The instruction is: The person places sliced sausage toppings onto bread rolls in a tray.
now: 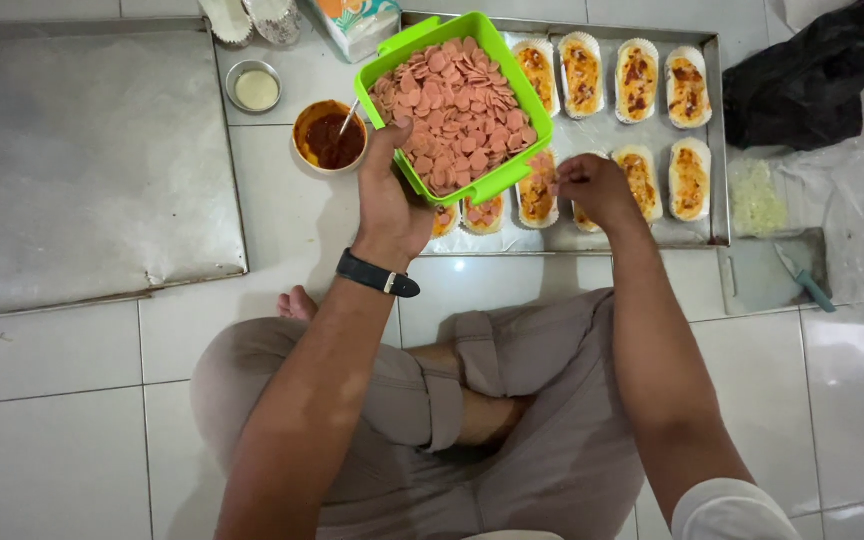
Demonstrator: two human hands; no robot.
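A person sits cross-legged on a glossy white tiled floor (pixel 52 400). At far left lies a flat, dull empty metal sheet (pixel 92 160). Next come a small steel cup of pale cream (pixel 256 88) and an orange bowl of dark red sauce (pixel 329 138). The left hand (pixel 392 200) grips a bright green plastic tub of thin round pink sausage slices (pixel 457 105), held above a shiny metal baking tray (pixel 717 150). The right hand (pixel 597 190) pinches closed over an oval sauced bread in a paper case (pixel 538 190).
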